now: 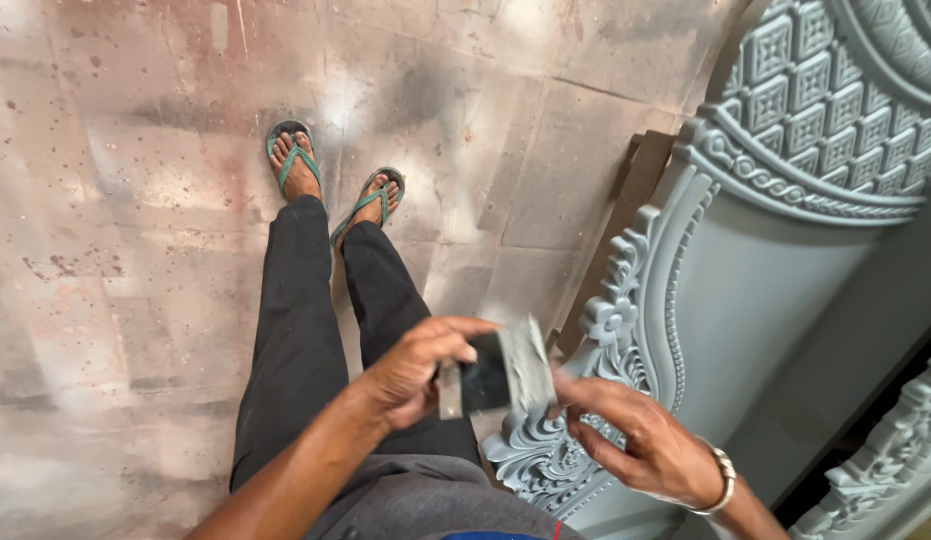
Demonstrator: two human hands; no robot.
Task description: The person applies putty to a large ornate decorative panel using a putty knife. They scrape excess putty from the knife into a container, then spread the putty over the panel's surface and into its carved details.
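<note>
**Folding the abrasive sheet beside the carved panel**

Stained concrete floor fills the left and centre of the frame, blotched pink and grey with dark flecks. Against it, along the right edge, leans a large grey carved panel, primed a flat blue-grey, with a lattice of raised squares in the upper right corner, a rope moulding below it and floral scrollwork running down its left border to the lower centre. A second carved piece shows in the lower right corner.

The person stands over the floor in black trousers and green flip-flops, which sit in the upper-left centre.

Low in the middle of the frame, both hands meet just in front of the scrollwork. The left hand has its fingers curled around a small dark flat block, thumb across the top. The right hand, with a metal bracelet on the wrist, pinches the edge of a grey sheet of what looks like sandpaper that bends over the block's right end.

As I judge it, the wrap goes best if the sheet is pulled taut and creased sharply at the block's edge, with the left thumb pinning it down so it cannot slip. A loose fold would likely bunch and catch on the fine relief.
</note>
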